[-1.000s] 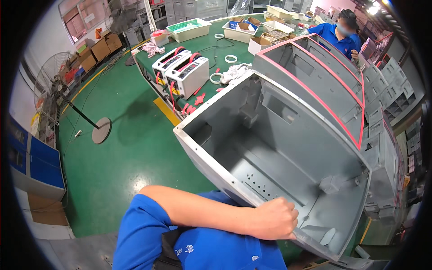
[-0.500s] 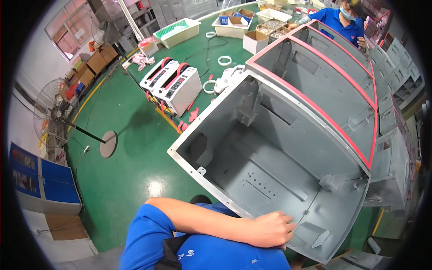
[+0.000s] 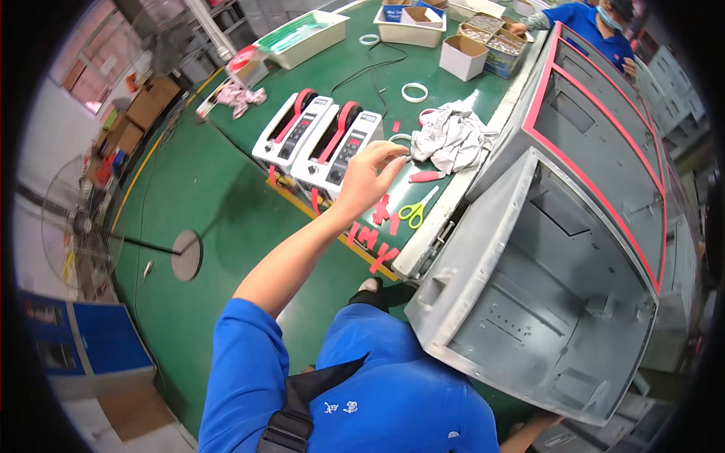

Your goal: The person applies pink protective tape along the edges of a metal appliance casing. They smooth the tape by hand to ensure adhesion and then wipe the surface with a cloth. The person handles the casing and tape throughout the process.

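My left hand (image 3: 372, 174) reaches over the green worktop, beside two white tape dispensers (image 3: 338, 155) loaded with red tape. Its thumb and fingers are bent and apart, with nothing visible between them. Just beyond the fingertips lie a white tape roll (image 3: 401, 139) and a crumpled pale cloth (image 3: 453, 136). At lower right, my right forearm (image 3: 529, 432) runs to the lower edge of a grey sheet-metal cabinet (image 3: 483, 309). The right hand's fingers are hidden by that edge. The open-fronted cabinet has bare rims; one behind it carries red strips along its rim.
Yellow-green scissors (image 3: 413, 215) and red tape pieces (image 3: 364, 235) lie near the table's edge. Boxes of small parts (image 3: 495, 38) stand at the back. A co-worker in blue (image 3: 585, 23) stands beyond the cabinets. A floor fan (image 3: 91, 226) stands left.
My left hand has left the cabinet's near rim and swung up and left over the worktop. The view has shifted, bringing scissors and red tape pieces into sight. My right forearm now shows at lower right.
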Demonstrator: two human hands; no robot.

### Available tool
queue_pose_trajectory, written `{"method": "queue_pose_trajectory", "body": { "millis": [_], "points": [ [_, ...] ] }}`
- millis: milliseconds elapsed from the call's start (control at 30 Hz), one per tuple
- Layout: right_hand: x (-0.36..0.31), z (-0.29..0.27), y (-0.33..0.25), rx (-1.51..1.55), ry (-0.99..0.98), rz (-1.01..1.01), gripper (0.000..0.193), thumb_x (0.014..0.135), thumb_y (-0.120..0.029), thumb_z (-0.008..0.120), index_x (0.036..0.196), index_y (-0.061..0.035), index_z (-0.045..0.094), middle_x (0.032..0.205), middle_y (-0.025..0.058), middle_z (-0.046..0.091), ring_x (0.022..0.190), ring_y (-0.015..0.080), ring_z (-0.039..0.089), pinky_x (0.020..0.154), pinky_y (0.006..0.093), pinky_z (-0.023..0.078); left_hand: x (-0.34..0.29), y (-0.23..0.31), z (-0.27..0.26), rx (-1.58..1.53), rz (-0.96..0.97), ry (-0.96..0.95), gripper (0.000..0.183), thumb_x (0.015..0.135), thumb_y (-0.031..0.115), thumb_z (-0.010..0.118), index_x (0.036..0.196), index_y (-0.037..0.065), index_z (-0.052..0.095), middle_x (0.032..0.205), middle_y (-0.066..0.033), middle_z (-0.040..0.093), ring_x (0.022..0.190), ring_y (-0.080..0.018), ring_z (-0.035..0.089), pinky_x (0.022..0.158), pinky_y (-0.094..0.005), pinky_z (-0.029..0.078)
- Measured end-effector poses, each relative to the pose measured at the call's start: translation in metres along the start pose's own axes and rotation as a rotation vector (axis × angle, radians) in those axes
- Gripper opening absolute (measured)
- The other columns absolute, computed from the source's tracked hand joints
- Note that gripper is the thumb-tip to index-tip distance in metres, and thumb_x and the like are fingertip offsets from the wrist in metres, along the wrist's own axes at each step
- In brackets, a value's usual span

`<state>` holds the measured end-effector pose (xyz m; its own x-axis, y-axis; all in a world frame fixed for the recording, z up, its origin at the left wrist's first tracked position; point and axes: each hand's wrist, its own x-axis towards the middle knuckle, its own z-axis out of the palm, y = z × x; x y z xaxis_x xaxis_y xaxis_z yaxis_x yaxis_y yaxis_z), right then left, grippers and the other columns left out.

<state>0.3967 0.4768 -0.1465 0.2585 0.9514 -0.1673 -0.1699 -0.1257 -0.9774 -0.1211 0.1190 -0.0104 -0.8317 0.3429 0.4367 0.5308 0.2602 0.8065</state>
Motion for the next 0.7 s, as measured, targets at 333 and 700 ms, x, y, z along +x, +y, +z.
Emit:
{"method": "queue_pose_trajectory", "body": {
  "millis": [333, 700],
  "points": [
    [-0.148, 0.046, -0.085, -0.530, 0.396, -0.891, 0.031, 0.088, -0.013, 0.047, 0.111, 0.0069, 0.048, 0.115, 0.0155, 0.050, 0.102, 0.0240, 0.051, 0.091, 0.0310, 0.038, 0.094, -0.169, 0.072, 0.297, -0.073, -0.371, 0.063, 0.068, 0.026, 0.068, 0.122, 0.009, 0.043, 0.108, -0.0182, 0.052, 0.100, -0.0308, 0.052, 0.086, -0.0372, 0.041],
    [-0.368, 0.435, -0.212, -0.648, -1.319, -1.123, 0.030, 0.080, -0.017, 0.054, 0.102, 0.0028, 0.052, 0.096, 0.0159, 0.057, 0.091, 0.0222, 0.056, 0.082, 0.0308, 0.042, 0.073, -0.147, 0.009, 0.094, 0.163, -0.588, 0.044, 0.073, 0.018, 0.066, 0.114, 0.008, 0.052, 0.107, -0.0142, 0.057, 0.093, -0.0261, 0.057, 0.075, -0.0343, 0.047]
  ]
}}
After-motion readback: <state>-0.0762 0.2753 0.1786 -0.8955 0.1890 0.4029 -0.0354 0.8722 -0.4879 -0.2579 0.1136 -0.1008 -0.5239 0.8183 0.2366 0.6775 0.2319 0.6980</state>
